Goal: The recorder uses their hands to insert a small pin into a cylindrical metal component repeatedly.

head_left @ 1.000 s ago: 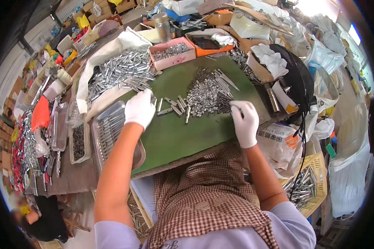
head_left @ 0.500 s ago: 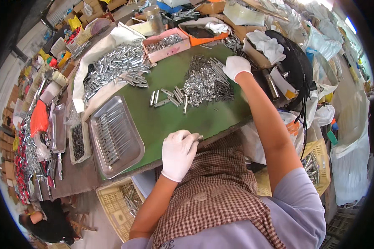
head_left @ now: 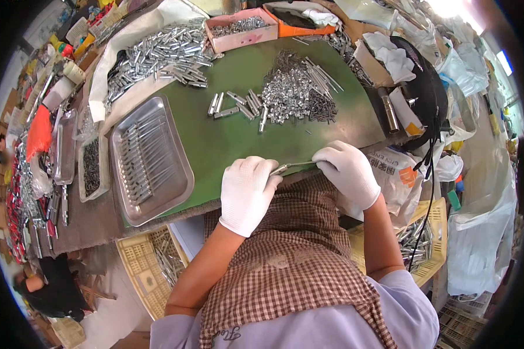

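Note:
Both of my hands wear white gloves and meet at the front edge of the green table top [head_left: 227, 145]. My left hand [head_left: 247, 192] pinches a short, shiny metal cylinder [head_left: 281, 169]. In my right hand [head_left: 349, 174] is one end of a thin metal rod [head_left: 301, 163]; its other end points at the cylinder. Whether the rod sits inside the cylinder is too small to tell. Beyond my hands lies a heap of small silver fittings [head_left: 279, 96], with loose rods [head_left: 323, 75] at its right side. Several silver cylinders [head_left: 233, 107] lie just left of the heap.
At left, a metal tray [head_left: 183, 189] carries a row of rods with fittings, beside a narrow bin of dark pins [head_left: 91, 166]. Behind are a pile of metal tubes [head_left: 157, 55] on white cloth and a pink box [head_left: 244, 38]. A black bag [head_left: 434, 99] stands right.
My right hand has come back from the rods beside the heap to the table's front edge, bringing a thin rod to my left hand. The view has shifted slightly.

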Demonstrator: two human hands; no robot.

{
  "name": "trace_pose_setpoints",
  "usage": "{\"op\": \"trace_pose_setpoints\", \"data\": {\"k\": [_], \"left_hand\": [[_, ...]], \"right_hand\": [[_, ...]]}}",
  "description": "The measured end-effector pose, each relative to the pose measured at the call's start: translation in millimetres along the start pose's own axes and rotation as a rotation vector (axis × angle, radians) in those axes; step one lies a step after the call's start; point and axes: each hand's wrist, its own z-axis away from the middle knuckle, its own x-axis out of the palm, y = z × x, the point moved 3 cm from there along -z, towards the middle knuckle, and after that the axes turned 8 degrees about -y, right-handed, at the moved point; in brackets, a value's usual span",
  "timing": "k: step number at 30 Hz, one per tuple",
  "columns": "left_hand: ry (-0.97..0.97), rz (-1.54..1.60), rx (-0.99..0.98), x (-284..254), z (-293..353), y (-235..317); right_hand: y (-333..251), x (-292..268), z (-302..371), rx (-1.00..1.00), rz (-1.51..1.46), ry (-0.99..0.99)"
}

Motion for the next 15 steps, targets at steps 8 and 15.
{"op": "trace_pose_setpoints", "data": {"k": [8,15], "left_hand": [[0.027,-0.029,0.019,4.0,1.0,-0.5],[0.023,-0.020,0.019,2.5,-0.1,-0.8]], "right_hand": [[1.3,2.6,-6.2,-0.066,0.120,0.124],[1.5,7.1,-16.3,-0.114,0.151,0.101]]}}
